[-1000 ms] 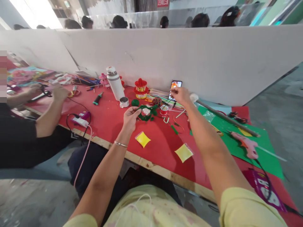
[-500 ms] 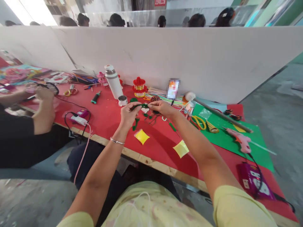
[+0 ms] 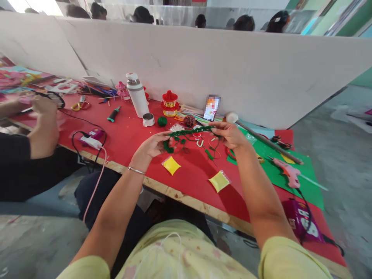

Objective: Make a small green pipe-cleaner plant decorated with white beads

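Note:
A dark green crocheted strip (image 3: 192,131) is stretched between my two hands above the red tabletop. My left hand (image 3: 155,144) pinches one end, and a short piece of the strip hangs down below its fingers. At the other end, my right hand (image 3: 228,135) is closed on the strip between thumb and fingers. Under and behind the strip lie a green yarn ball (image 3: 162,121), a multicoloured yarn ball (image 3: 189,120) and a heap of small white pieces (image 3: 176,128). A green-handled crochet hook (image 3: 209,154) rests on the table near my right hand.
Two yellow packets (image 3: 172,166) lie near the front edge. A white thermos (image 3: 137,95), a red-and-yellow lantern-like craft (image 3: 170,103) and a phone (image 3: 211,107) stand along the partition. To the right is a pink glue gun (image 3: 286,172). A co-worker's hand (image 3: 45,105) is at far left.
My hands have moved apart, drawing the green strip out into a long line. The view has shifted slightly, and the green yarn ball now shows fully.

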Demonstrator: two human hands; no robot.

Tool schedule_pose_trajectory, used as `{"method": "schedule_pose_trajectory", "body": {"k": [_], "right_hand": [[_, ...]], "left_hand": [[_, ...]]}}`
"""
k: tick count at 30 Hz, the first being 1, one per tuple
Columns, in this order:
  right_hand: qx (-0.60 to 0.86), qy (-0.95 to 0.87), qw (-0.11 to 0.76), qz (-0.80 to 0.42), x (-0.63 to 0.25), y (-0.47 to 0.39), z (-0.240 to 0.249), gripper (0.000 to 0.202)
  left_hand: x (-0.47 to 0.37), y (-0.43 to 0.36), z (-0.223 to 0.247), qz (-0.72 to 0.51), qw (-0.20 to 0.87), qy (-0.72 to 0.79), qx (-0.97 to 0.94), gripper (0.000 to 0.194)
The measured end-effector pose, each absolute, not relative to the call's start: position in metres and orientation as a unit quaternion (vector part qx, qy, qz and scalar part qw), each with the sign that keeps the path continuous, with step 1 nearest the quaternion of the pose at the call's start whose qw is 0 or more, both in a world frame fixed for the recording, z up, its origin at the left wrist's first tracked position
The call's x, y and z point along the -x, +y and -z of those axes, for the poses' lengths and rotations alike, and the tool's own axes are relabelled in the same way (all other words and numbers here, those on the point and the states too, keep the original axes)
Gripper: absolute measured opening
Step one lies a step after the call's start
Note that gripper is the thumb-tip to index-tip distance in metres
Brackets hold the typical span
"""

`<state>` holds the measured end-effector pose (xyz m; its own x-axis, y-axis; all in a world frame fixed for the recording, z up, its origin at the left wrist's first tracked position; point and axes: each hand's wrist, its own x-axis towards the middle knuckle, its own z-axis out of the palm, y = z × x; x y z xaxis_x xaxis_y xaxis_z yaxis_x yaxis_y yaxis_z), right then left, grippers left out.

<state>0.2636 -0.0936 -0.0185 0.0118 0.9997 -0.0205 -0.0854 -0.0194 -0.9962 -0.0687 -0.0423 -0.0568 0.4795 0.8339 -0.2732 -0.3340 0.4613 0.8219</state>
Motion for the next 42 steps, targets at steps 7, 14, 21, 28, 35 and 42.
{"method": "schedule_pose_trajectory", "body": {"k": [7, 14, 21, 28, 35, 42], "right_hand": [[0.62, -0.596, 0.442, -0.255, -0.28, -0.075, 0.037, 0.028], [0.441, -0.739, 0.355, -0.365, -0.208, -0.053, 0.019, 0.052], [0.381, -0.779, 0.351, -0.352, -0.15, -0.009, 0.044, 0.034], [0.469, -0.633, 0.522, -0.328, -0.148, -0.008, 0.082, 0.029], [0.461, -0.542, 0.558, -0.427, -0.138, -0.009, 0.094, 0.025], [0.475, -0.495, 0.606, -0.401, -0.129, -0.009, 0.103, 0.026]], "left_hand": [[0.061, -0.051, 0.047, -0.398, 0.791, 0.324, -0.332, 0.034], [0.036, -0.051, 0.049, -0.42, 0.731, 0.359, -0.401, 0.025], [0.037, -0.034, 0.057, -0.503, 0.689, 0.359, -0.378, 0.026], [0.032, -0.022, 0.074, -0.48, 0.687, 0.379, -0.392, 0.043], [0.023, -0.016, 0.098, -0.534, 0.673, 0.372, -0.351, 0.048], [0.022, -0.016, 0.112, -0.514, 0.662, 0.423, -0.345, 0.035]]}}
